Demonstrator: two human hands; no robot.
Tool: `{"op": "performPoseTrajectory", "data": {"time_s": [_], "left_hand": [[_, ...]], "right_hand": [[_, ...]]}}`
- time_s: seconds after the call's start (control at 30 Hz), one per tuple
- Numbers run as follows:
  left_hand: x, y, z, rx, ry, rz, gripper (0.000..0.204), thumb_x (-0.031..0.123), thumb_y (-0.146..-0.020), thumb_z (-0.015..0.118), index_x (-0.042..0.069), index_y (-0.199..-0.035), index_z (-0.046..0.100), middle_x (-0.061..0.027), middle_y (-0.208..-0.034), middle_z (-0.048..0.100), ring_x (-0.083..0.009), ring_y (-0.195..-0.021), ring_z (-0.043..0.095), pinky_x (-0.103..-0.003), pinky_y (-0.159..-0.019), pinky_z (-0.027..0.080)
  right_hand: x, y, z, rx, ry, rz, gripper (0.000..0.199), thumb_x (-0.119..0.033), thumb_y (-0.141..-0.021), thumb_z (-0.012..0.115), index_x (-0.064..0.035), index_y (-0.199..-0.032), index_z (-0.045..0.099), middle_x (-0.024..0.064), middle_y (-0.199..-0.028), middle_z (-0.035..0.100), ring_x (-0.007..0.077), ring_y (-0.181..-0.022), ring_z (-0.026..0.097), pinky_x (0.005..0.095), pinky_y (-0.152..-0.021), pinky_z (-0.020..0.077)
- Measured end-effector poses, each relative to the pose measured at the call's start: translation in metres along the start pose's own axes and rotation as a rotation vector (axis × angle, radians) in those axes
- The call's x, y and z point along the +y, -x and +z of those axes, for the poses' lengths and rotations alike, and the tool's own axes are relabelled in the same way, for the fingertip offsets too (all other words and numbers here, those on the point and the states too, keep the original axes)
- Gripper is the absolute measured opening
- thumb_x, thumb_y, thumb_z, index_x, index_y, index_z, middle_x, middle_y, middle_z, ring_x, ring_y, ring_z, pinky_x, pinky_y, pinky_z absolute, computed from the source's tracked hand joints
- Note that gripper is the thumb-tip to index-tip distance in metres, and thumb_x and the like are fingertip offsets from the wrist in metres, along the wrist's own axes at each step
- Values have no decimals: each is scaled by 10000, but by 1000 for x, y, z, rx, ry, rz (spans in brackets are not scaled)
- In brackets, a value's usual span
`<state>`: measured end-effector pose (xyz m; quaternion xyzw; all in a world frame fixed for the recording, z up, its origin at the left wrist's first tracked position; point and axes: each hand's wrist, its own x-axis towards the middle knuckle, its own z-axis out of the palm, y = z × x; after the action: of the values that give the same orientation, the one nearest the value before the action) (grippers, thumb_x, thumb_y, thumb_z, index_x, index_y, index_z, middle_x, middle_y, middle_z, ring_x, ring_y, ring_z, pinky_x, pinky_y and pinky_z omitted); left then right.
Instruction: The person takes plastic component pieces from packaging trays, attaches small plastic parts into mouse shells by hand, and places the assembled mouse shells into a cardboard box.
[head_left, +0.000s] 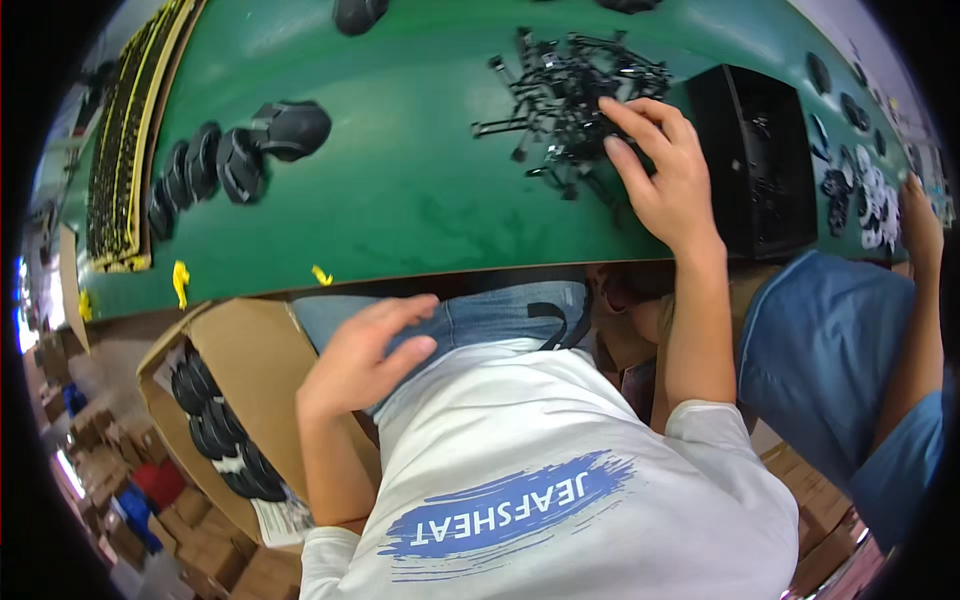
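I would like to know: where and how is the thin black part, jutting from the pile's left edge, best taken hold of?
Probably by the free left end of the thin black part, with a light pinch, coming from the left. That end juts out over the green table, clear of the tangled pile; the other end seems lost among the pieces.

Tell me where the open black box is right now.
In the head view, the open black box sits right of centre on the green table, just right of the right hand and the pile of black parts.
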<state>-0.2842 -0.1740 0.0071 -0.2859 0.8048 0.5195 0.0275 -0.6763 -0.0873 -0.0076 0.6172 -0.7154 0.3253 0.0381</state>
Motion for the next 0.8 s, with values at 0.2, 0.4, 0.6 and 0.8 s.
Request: {"op": "performPoseTrajectory", "data": {"time_s": [0.2,0.4,0.6,0.8], "left_hand": [[0,-9,-76,624,166,62,364,146,-1055,583,-7,-1376,660,-117,-1193,723,-200,-1110,676,-347,-1026,512],[5,-71,-99,717,238,214,390,165,-1114,505,-77,-1401,608,-169,-1238,719,-235,-1176,678,-393,-1085,512],[21,-93,-93,617,-106,277,330,124,-1101,541,-64,-1344,661,-154,-1217,728,-215,-1137,690,-372,-1087,506],[16,-175,-135,672,-69,209,300,173,-1078,637,-28,-1291,699,-93,-1128,740,-159,-1049,681,-295,-951,528]], "right_hand": [[6,16,5,-138,63,-126,353,-34,-873,772,-149,-1206,786,67,-1170,712,303,-1095,659,410,-951,540],[23,21,10,-39,21,-79,223,-170,-891,804,-157,-1114,800,41,-1013,730,247,-913,702,384,-847,553],[12,0,9,140,-5,-171,248,-109,-959,726,-50,-1200,711,90,-863,671,293,-775,643,404,-738,474],[24,14,1,-8,60,23,265,-263,-915,796,-144,-1151,774,22,-1046,724,243,-964,683,377,-866,499]]}}
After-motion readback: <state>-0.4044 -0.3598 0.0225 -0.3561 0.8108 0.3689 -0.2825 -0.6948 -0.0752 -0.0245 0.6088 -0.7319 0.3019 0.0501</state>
